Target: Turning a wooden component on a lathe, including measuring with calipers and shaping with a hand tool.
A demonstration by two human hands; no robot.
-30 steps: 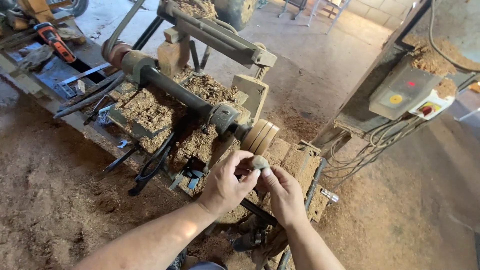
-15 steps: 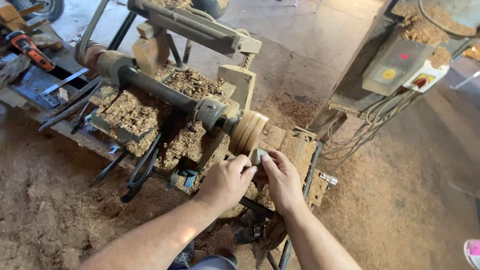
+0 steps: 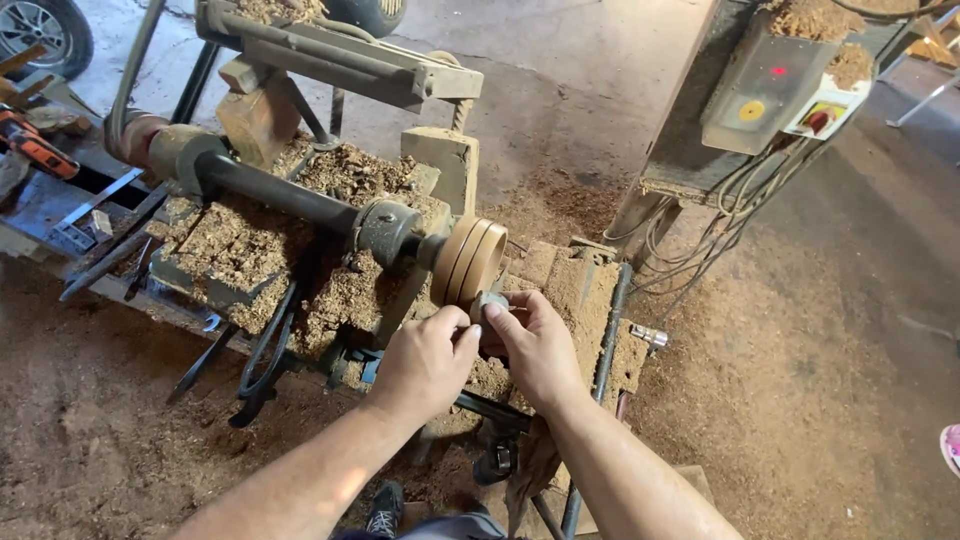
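In the head view, a small grey knob [image 3: 489, 303] at frame centre is pinched between the fingertips of the left hand [image 3: 425, 362] and the right hand [image 3: 537, 347], both equally near. Touching it at upper left is the wooden disc [image 3: 470, 262], whose shaft [image 3: 275, 192] runs toward upper left. Wood shavings [image 3: 225, 240] are heaped there; a metal bar [image 3: 606, 325] stands just right.

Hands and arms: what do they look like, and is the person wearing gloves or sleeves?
No gloves and no sleeves show. The left hand and the right hand are bare, and both forearms are bare as far as the picture's lower edge. No watch, ring or bracelet can be seen. The nails are short. A little dust seems to cling to the fingers, though that is hard to tell.
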